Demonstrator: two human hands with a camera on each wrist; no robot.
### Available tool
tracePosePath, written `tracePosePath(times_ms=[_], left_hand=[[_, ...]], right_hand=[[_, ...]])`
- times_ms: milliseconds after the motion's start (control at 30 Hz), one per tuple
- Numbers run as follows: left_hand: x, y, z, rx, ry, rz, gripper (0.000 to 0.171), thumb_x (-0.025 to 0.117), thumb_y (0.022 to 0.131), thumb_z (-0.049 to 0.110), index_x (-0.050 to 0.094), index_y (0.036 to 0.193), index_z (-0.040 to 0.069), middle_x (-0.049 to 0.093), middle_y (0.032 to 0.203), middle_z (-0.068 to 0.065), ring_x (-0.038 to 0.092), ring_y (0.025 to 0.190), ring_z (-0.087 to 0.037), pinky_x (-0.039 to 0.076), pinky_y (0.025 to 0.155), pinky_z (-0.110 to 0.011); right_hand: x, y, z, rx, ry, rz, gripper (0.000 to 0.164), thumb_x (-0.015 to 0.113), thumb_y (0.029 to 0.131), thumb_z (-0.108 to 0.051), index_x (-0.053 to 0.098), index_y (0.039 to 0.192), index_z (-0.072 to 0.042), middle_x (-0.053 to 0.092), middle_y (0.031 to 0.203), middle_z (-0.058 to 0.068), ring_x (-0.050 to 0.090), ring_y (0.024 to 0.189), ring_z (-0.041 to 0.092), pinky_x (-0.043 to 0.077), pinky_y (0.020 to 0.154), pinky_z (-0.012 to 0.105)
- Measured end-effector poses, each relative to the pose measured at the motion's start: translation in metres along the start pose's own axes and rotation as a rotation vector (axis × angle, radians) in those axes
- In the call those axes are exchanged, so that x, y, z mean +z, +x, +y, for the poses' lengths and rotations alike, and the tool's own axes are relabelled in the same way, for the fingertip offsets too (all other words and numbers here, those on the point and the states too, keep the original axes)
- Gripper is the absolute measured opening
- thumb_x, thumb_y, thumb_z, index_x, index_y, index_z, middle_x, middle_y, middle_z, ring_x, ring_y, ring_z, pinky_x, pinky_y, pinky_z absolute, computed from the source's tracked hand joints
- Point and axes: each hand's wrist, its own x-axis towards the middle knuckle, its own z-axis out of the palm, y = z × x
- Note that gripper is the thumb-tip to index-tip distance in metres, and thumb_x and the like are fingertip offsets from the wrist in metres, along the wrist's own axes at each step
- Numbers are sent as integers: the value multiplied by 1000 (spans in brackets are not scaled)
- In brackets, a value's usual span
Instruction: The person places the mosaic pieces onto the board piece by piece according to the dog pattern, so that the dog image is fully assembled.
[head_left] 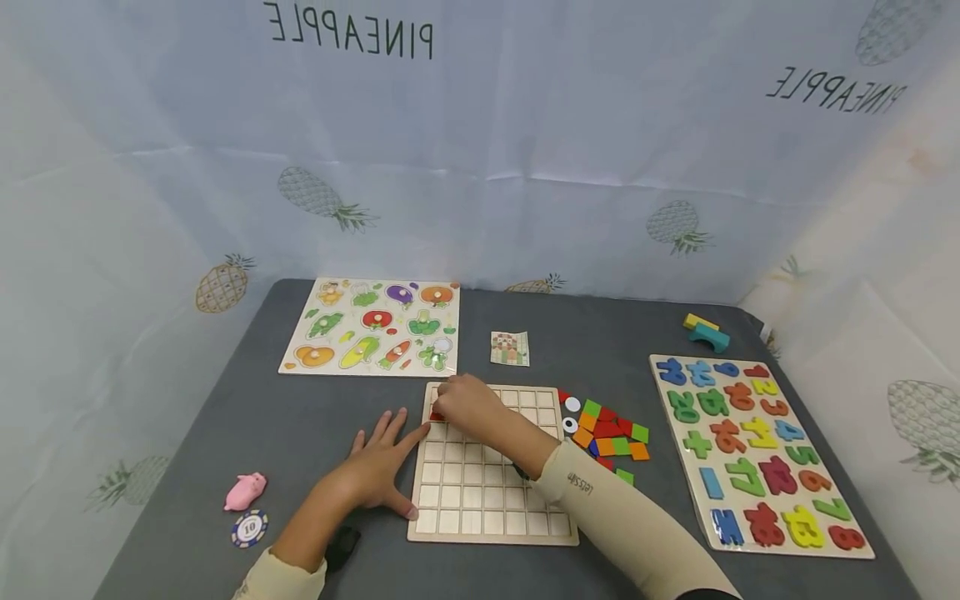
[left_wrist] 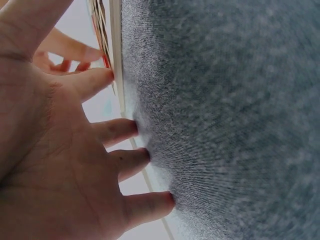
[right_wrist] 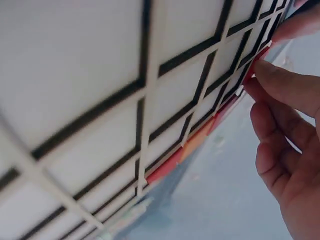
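A wooden grid board (head_left: 472, 477) lies flat on the dark table. At its upper left corner my right hand (head_left: 474, 407) pinches a small red tile (right_wrist: 257, 61) between thumb and finger, right at a cell. In the right wrist view, a red tile (right_wrist: 165, 168) and an orange tile (right_wrist: 196, 141) line the board's far edge; my hand hides most of that row in the head view. My left hand (head_left: 372, 471) spreads its fingers at the board's left side, thumb and index finger at the frame and the other fingertips on the cloth.
Loose coloured tiles (head_left: 607, 429) and white rings (head_left: 572, 404) lie right of the board. A vegetable puzzle (head_left: 346, 317) and a picture card (head_left: 510, 348) are behind, a number puzzle (head_left: 716, 500) and blocks (head_left: 708, 337) at right. A pink pig (head_left: 243, 492) and poker chip (head_left: 250, 528) sit left.
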Motion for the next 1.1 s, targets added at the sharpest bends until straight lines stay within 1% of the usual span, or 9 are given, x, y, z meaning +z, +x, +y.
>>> tracePosePath(times_ms=[100,200,367,467,567,667,800,967,1100], left_hand=[[2,0,0,7,-4,14,117,83,44,51,26,143,26,8,150,-17,0,137,-39,9,98,-68],[3,1,-1,14,-5,29,117,84,44,51,27,143,25,9,150,-17,1,137,-39,9,98,-68],[1,-2,-4,4,-22,40,116,85,43,49,29,142,23,10,150,-18,2,136,-40,9,97,-69],[0,-2,-6,15,-28,42,117,85,44,48,29,142,21,10,150,-19,2,136,-41,8,96,-70],[1,0,-6,34,-33,36,117,85,44,48,28,143,21,9,150,-19,1,136,-41,8,96,-70],[0,1,-6,34,-35,28,117,85,44,48,27,143,21,9,150,-19,1,136,-40,8,96,-69],[0,1,-7,27,-38,18,118,85,44,48,27,143,21,8,150,-19,1,136,-40,7,97,-69],[0,1,-8,22,-30,7,119,84,43,49,27,143,22,7,150,-19,0,136,-40,7,97,-69],[1,2,-8,26,-39,9,119,84,43,51,27,143,22,7,150,-19,0,136,-40,7,96,-69]], right_hand=[[-3,-9,-7,-18,-114,-20,12,63,84,-22,71,92,-25,65,93,-9,57,85,10,46,71,26],[-6,-18,-8,-28,-127,-57,16,61,86,-20,70,98,-25,64,106,-8,56,95,13,47,77,28],[-12,-31,7,4,132,-117,20,59,88,-19,68,105,-23,61,114,-7,54,104,14,45,85,30],[-14,-51,28,107,313,-121,23,61,86,-16,67,108,-19,62,110,-5,55,101,14,45,86,31],[-11,-85,57,285,399,-116,25,62,85,-13,66,109,-15,63,108,-2,58,98,17,47,82,32],[-6,-118,83,477,417,-137,25,62,85,-14,64,110,-11,62,107,4,59,95,20,49,79,34],[2,-151,106,656,399,-197,30,64,85,-18,63,112,-7,61,108,10,59,95,26,49,79,41],[11,-170,120,728,444,-279,31,65,83,-23,63,110,-7,63,106,11,59,97,29,47,82,46],[16,-172,124,731,464,-272,22,67,82,-23,67,100,-11,64,98,6,60,89,24,48,79,43]])
